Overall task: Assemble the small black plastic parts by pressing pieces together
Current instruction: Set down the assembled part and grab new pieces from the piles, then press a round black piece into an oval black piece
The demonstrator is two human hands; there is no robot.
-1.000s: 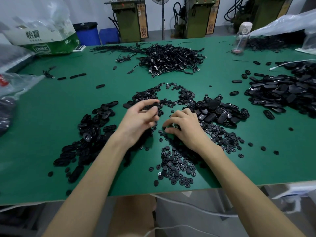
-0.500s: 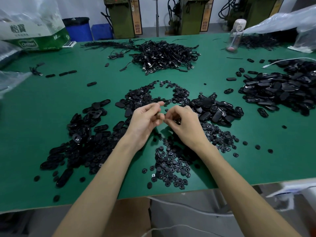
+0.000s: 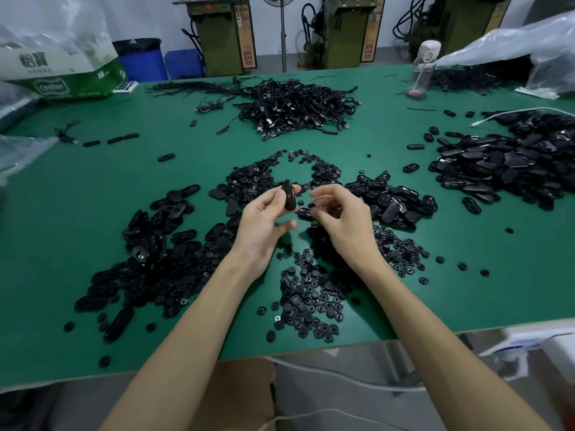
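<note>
My left hand (image 3: 264, 222) holds a black oval plastic shell (image 3: 288, 197) upright between thumb and fingers, above the green table (image 3: 93, 181). Just right of it, my right hand (image 3: 342, 219) pinches a small black round piece (image 3: 312, 206) at its fingertips, a short gap from the shell. Under the hands lie a heap of small round black pieces (image 3: 311, 293) near the front edge and another heap (image 3: 273, 175) behind. Oval shells are piled at the left (image 3: 149, 256) and just right of the hands (image 3: 392, 200).
A big pile of oval shells (image 3: 510, 163) fills the right side and a tangle of black cables (image 3: 295, 107) the back middle. A cardboard box (image 3: 62, 73), plastic bags (image 3: 513, 48) and a bottle (image 3: 423, 70) stand along the far edge. Machines stand behind the table.
Both hands have lifted from the pile, met, then drawn slightly apart. The left now shows an oval shell upright; the right holds a small round piece beside it.
</note>
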